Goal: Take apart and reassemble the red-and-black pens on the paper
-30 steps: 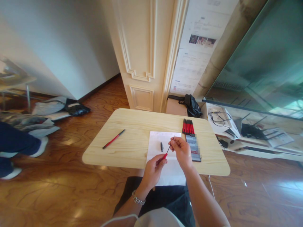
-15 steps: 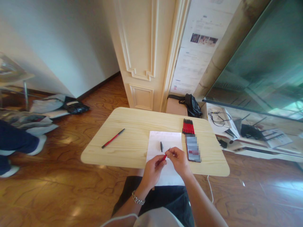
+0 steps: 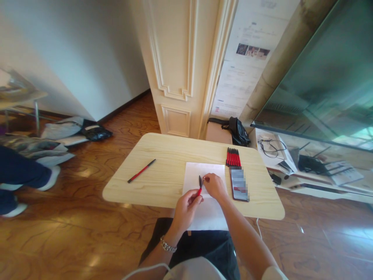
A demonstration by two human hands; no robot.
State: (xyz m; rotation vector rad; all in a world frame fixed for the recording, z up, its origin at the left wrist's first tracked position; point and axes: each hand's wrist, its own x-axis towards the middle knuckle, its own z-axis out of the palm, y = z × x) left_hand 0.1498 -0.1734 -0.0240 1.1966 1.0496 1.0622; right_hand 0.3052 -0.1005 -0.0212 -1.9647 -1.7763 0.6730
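My left hand [image 3: 186, 205] is closed on the lower end of a red pen barrel [image 3: 199, 191] above a white sheet of paper [image 3: 208, 171]. My right hand [image 3: 215, 186] is closed in a pinch at the barrel's upper end, right beside a small black pen tip piece [image 3: 200, 181] on the paper. I cannot tell whether the fingers touch that piece. A whole red pen [image 3: 141, 171] lies alone on the left of the light wooden table [image 3: 163, 155]. A row of several red pens [image 3: 232, 157] lies at the back right, next to a phone [image 3: 239, 184].
Another person's legs and white shoes [image 3: 17, 182] are on the wooden floor at the left. Bags [image 3: 72, 130] lie by the wall. A black bag [image 3: 237, 130] sits behind the table. A low shelf [image 3: 305, 171] with cables and a router stands to the right.
My right hand has come down and left, from holding the thin refill stretched out of the barrel to pinching close to the barrel beside the black tip piece. The refill no longer shows.
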